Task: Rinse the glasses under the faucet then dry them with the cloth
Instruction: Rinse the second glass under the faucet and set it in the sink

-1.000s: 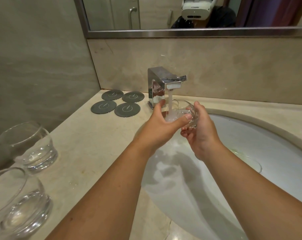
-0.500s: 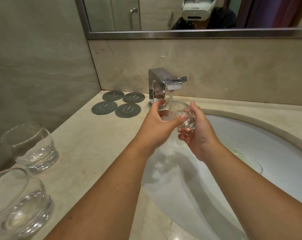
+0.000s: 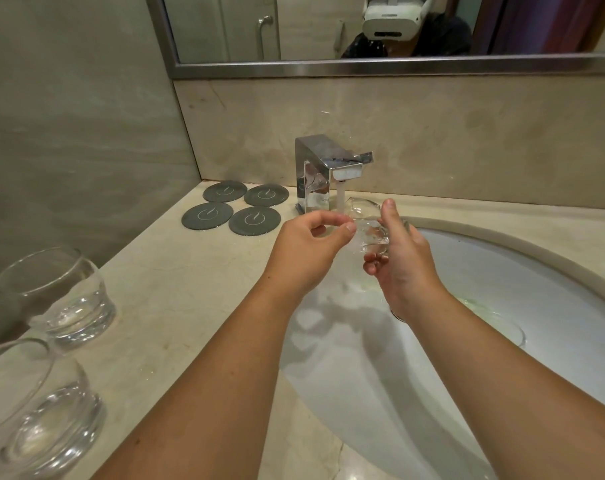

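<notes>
The sink basin [image 3: 523,271] opens wide to the right & near side of the hands, and both forearms reach over its near-left rim. On the far side room is tight. The faucet [image 3: 313,168] stands just behind the hands w/ its spout above them, and the backsplash is directly behind it. Left of the faucet four dark round coasters [image 3: 235,211] lie flat in a 2x2 group, near the far corner. At the left edge of the counter [image 3: 176,292] stand the far glass [image 3: 62,296] and the near glass [image 3: 34,410]. Both are upright, close to each other and well apart from the hands. The near one is partly cut by the frame edge.

The held glass [image 3: 367,226] is clear and rounded, and it is tilted over the basin under the water stream [image 3: 340,197], which falls on it. The right hand [image 3: 403,268] grips it from the right, thumb on the far side & fingers curled under. The left hand [image 3: 311,244] has its fingers curled in, and thumb & forefinger pinch the glass's left edge. Water blurs the glass, so I cannot tell exactly where its mouth points.

The counter is beige stone and the basin is white. A mirror [image 3: 329,29] w/ metal frame hangs above, and a grey-beige stone wall closes the left side.
</notes>
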